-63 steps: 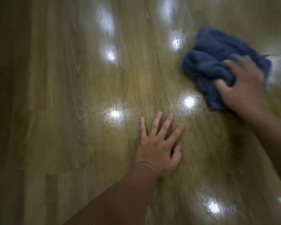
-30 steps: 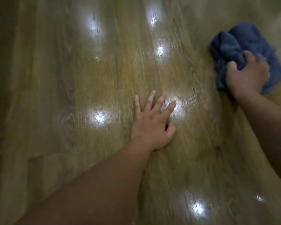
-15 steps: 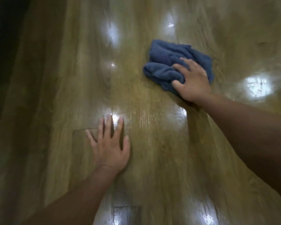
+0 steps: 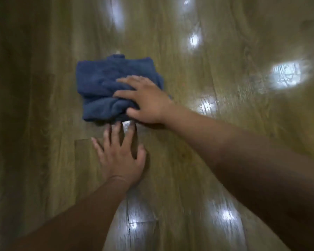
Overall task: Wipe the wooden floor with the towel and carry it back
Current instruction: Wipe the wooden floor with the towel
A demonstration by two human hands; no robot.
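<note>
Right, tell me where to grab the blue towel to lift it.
Take the towel by the thick bunched folds on its near right side, from above, where the right hand pinches them. The flatter far left part would likely just unfold.

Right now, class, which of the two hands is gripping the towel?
The right hand, its fingers curled into the blue towel. The left hand only lies flat, fingers spread, on the wooden floor by the towel's near edge.
</note>
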